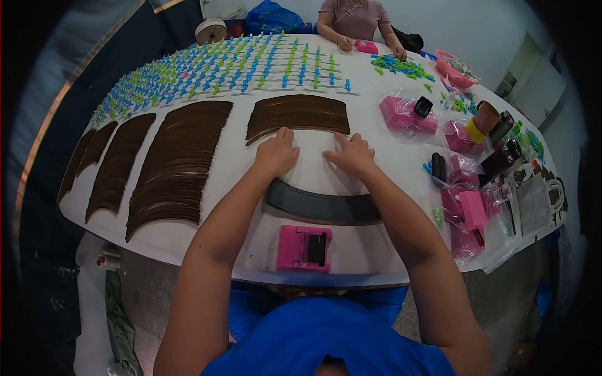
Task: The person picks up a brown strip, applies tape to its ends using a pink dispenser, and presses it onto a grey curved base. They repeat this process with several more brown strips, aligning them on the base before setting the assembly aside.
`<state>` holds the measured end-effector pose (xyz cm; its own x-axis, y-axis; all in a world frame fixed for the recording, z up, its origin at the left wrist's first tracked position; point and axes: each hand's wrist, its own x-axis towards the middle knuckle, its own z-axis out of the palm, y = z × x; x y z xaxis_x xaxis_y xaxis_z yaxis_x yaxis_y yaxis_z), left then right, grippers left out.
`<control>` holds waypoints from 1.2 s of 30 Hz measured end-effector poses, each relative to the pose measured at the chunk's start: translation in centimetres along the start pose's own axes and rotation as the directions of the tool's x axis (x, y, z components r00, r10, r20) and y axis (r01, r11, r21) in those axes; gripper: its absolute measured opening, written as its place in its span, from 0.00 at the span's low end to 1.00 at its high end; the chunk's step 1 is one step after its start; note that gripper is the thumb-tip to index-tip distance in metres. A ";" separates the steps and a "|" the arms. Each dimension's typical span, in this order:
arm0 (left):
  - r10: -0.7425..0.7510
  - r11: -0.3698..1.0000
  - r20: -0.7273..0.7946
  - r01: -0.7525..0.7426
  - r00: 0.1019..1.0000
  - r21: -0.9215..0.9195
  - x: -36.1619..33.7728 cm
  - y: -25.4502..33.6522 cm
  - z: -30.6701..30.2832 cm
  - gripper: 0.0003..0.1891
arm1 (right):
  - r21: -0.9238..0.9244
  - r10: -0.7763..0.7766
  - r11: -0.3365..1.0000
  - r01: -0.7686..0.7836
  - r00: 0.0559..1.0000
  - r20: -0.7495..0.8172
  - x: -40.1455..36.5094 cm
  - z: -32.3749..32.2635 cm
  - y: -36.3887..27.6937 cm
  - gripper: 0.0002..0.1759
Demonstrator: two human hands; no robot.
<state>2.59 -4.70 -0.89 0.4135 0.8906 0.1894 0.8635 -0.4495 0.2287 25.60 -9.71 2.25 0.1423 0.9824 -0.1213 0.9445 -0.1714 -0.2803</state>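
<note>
A stack of dark brown curved strips (298, 114) lies on the white table. My left hand (278, 151) is at its lower edge, fingers bent, fingertips near the strips. To the right, my right hand (351, 153) has its fingers apart, with the index fingertip by the stack's lower right corner. Whether either hand grips a strip is too small to tell on the left; nothing shows in the right. Below both hands lies a black curved band (323, 205), its right end by my right forearm. A pink block with a black piece (288, 249) sits near the table's front edge.
More brown stacks (179, 160) lie at the left, beneath rows of blue and green clips (207, 69). Pink boxes in plastic (407, 116), rolls and tools (498, 160) are at the right. Across the table sits a person (357, 19) beside loose clips (401, 67) and a pink basket (454, 72).
</note>
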 end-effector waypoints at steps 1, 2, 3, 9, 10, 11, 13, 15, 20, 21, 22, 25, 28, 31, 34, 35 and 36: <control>-0.001 1.000 0.003 0.001 1.000 -0.004 0.0 0.0 0.0 0.27 | 0.002 0.004 1.000 -0.004 1.000 0.006 0.0 0.0 0.0 0.48; -0.002 1.000 0.005 0.002 1.000 -0.009 0.0 0.1 -0.1 0.27 | 0.001 0.002 1.000 -0.002 1.000 0.007 0.0 0.0 -0.1 0.48; -0.004 1.000 0.004 0.004 1.000 -0.009 -0.1 0.1 -0.1 0.27 | 0.005 0.007 1.000 -0.007 1.000 0.014 0.0 -0.1 -0.1 0.48; -0.023 1.000 0.005 0.023 1.000 -0.008 -0.3 0.2 -0.3 0.27 | -0.012 0.007 1.000 -0.007 1.000 0.022 0.6 0.2 0.1 0.48; -0.038 0.999 0.015 0.039 0.999 -0.034 -0.3 0.1 -0.4 0.27 | -0.025 0.004 1.000 -0.004 1.000 0.006 0.6 0.3 0.2 0.49; -0.054 0.997 0.024 0.055 0.998 -0.059 -0.5 0.2 -0.4 0.27 | -0.028 -0.004 1.000 0.005 1.000 0.009 0.7 0.3 0.3 0.49; -0.069 0.996 -0.012 0.069 0.998 -0.054 -0.9 0.1 -0.3 0.27 | -0.016 0.001 1.000 -0.001 1.000 0.009 0.8 0.3 0.3 0.49; -0.090 0.995 -0.052 0.088 0.995 -0.048 -1.4 -0.2 -0.2 0.26 | -0.020 -0.004 1.000 0.004 1.000 0.014 0.7 0.2 0.3 0.48; -0.240 0.969 0.020 0.241 0.971 -0.063 -3.1 -0.7 -1.5 0.27 | -0.020 0.005 1.000 -0.005 0.999 0.040 0.3 -0.5 -0.3 0.47; -0.247 0.967 0.018 0.248 0.969 -0.063 -3.3 -0.8 -1.5 0.27 | -0.016 0.008 1.000 -0.008 0.999 0.040 0.2 -0.5 -0.3 0.46; -0.252 0.966 0.004 0.252 0.968 -0.063 -3.4 -0.9 -1.5 0.27 | -0.013 0.012 1.000 -0.012 0.999 0.040 0.2 -0.5 -0.3 0.46; -0.271 0.960 0.004 0.270 0.963 -0.070 -3.5 -0.9 -1.7 0.28 | -0.020 0.004 1.000 -0.004 1.000 0.023 0.3 -0.2 -0.1 0.46; -0.281 0.956 0.019 0.282 0.959 -0.082 -3.4 -0.9 -1.8 0.28 | -0.031 0.012 0.999 -0.012 1.000 0.023 0.2 -0.2 -0.2 0.46; -0.286 0.954 0.025 0.287 0.958 -0.090 -3.2 -1.0 -1.7 0.28 | -0.032 0.008 0.999 -0.007 1.000 0.021 0.2 -0.3 -0.2 0.47; -0.295 0.951 0.032 0.296 0.955 -0.090 -3.1 -1.0 -1.7 0.29 | -0.048 -0.023 0.999 0.022 1.000 -0.017 0.7 0.5 0.5 0.48; -0.298 0.950 0.033 0.300 0.954 -0.088 -3.1 -1.0 -1.7 0.30 | -0.049 -0.023 0.999 0.022 1.000 -0.019 0.8 0.6 0.6 0.48; -0.297 0.950 0.032 0.299 0.954 -0.089 -3.1 -1.1 -1.7 0.30 | -0.042 -0.035 0.999 0.034 0.999 -0.028 0.9 0.8 0.8 0.48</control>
<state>-0.12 -7.10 -0.11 0.1474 0.9857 0.0822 0.9182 -0.1673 0.3590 26.23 -9.06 1.17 0.1176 0.9894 -0.0849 0.9603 -0.1351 -0.2440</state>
